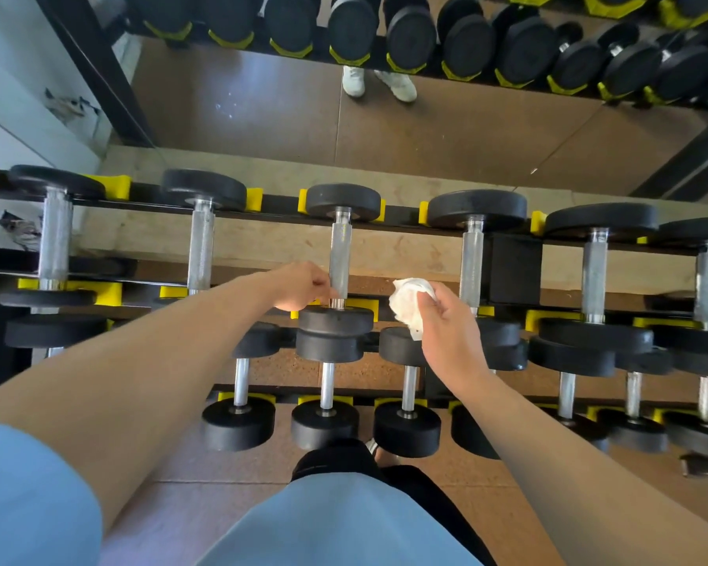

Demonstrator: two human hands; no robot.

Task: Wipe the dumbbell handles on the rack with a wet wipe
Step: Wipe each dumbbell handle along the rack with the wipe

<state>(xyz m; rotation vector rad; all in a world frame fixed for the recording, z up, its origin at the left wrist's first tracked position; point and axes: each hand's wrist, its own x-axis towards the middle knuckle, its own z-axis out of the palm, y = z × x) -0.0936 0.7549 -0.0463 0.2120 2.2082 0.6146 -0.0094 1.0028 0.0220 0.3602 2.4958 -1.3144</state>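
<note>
Dumbbells lie in rows on a black rack (pixel 511 267) with yellow cradles, their metal handles pointing away from the person. On the upper row, the left hand (pixel 301 285) reaches in from the left and pinches the near end of the middle dumbbell handle (pixel 340 259) with its fingertips, just above the black weight plate (pixel 336 320) at that end. The right hand (pixel 446 320) hovers just to the right of that handle, fingers closed around a crumpled white wet wipe (pixel 409 304), which is not touching the handle. A lower row of smaller dumbbells (pixel 328 386) sits nearer the person. Behind the rack, a mirror (pixel 426 128) reflects the brown floor, more dumbbells and a pair of white shoes (pixel 379 83).
</note>
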